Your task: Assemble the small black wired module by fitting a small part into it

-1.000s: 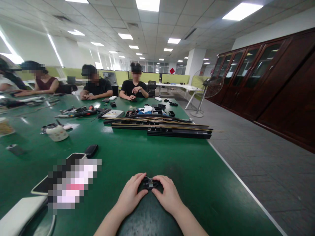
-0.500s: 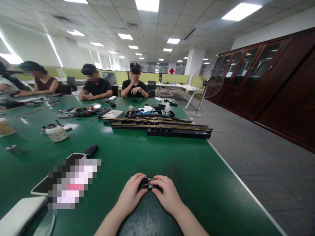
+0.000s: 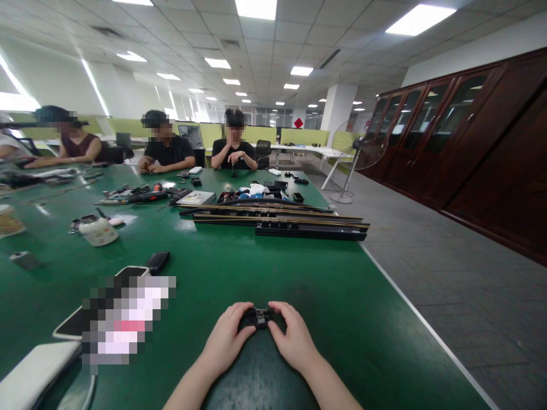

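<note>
Black and small, the device (image 3: pixel 260 317) sits at the lower centre of the frame, its ends clasped between the left hand (image 3: pixel 228 334) and the right hand (image 3: pixel 294 336), above the green table (image 3: pixel 325 296).

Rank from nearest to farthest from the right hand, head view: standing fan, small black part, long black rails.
1. Small black part, just left of the right hand
2. Long black rails, ahead on the table
3. Standing fan, beyond, right
</note>
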Available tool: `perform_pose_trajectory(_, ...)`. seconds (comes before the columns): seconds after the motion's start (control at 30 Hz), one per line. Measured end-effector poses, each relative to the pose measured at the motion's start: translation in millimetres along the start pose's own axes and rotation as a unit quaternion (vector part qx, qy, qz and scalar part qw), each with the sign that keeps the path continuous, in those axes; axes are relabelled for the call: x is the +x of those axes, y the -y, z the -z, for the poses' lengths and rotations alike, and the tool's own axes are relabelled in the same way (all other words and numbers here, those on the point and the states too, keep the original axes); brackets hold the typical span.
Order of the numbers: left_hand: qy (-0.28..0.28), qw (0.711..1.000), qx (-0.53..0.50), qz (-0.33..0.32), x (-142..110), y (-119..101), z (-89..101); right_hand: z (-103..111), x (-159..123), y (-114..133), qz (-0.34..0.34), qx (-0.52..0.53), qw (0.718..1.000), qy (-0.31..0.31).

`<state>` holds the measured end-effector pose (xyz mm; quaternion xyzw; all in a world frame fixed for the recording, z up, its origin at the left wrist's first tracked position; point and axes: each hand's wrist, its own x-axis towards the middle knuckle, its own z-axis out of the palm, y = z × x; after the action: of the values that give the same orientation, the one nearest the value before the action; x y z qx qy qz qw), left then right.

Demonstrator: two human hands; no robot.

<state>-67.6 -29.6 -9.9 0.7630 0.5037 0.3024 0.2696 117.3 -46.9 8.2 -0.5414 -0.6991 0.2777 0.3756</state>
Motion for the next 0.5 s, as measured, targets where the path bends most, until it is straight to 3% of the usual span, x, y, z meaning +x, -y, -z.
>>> perform_pose_trajectory(0.5, 0.004, 1.0, 0.003, -0.012, -0.7, 5.9, -1.3, 1.9, 1.7, 1.5, 0.022, 0.003, 1.0, -0.009)
